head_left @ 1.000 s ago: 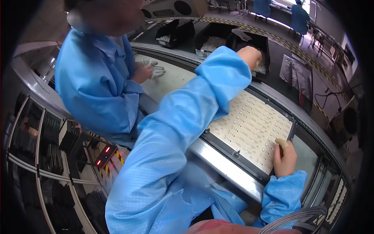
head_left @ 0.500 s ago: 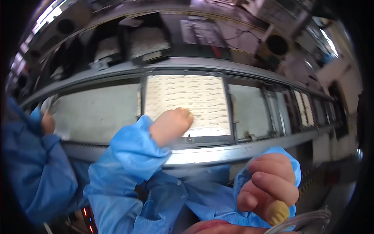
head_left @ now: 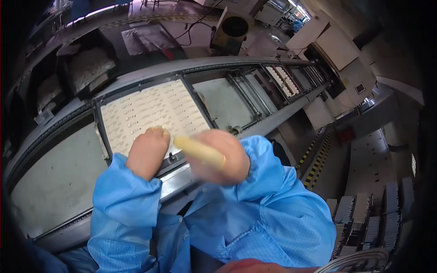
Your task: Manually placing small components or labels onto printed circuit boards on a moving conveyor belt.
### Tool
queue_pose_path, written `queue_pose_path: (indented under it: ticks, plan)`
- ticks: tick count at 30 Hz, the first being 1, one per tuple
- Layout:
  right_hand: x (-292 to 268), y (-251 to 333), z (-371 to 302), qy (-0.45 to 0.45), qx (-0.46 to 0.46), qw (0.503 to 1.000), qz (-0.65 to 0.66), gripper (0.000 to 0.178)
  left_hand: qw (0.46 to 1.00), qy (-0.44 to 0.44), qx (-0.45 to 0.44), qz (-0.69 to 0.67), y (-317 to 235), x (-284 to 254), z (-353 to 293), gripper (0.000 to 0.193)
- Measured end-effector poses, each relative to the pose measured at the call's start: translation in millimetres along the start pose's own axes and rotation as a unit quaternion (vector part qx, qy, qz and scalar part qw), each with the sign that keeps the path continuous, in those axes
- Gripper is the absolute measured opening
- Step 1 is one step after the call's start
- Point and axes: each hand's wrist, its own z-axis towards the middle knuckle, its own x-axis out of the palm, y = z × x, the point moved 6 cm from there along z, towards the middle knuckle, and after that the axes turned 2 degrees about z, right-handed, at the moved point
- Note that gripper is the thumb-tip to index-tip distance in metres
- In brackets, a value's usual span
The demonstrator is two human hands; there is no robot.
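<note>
A pale panel with rows of small printed parts (head_left: 159, 106) lies in a dark frame on the conveyor. My left hand (head_left: 149, 152) rests on its near part, fingers curled together, yellowish covers at the tips. What those fingers hold, if anything, is hidden. Close by on the right, my right hand (head_left: 223, 154) hovers over the panel's near right corner, smeared by motion. One of its fingers, in a yellow finger cot (head_left: 199, 151), points left toward my left hand. The rest of that hand's fingers are too blurred to make out.
The conveyor's metal rail (head_left: 175, 182) runs along the near side. Farther right on the line sits a framed strip of white parts (head_left: 282, 82). Behind stand a dark bin of pale pieces (head_left: 86, 70) and a box with a round black opening (head_left: 232, 32).
The view has swung to the right. My right hand has moved from beside my body to over the panel's near edge. My left hand stays on the panel.
</note>
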Motion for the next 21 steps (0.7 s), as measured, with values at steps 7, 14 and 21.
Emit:
queue_pose_path:
  ticks: [7,14,21]
  plan:
    - [21.1,-77.0,-24.4,0.144,0.253,0.956,0.011,0.027,0.974,-0.128,-0.020,-0.185,27.5,-38.1,-4.8,0.023]
    - [70.8,-102.1,-30.9,0.281,0.258,0.924,0.040,0.022,0.969,-0.034,-0.104,-0.223,47.1,-41.0,-6.5,0.023]
    - [90.8,-98.1,-30.0,0.252,0.226,0.941,0.005,0.020,0.981,0.021,-0.097,-0.164,36.5,-24.5,-12.3,0.017]
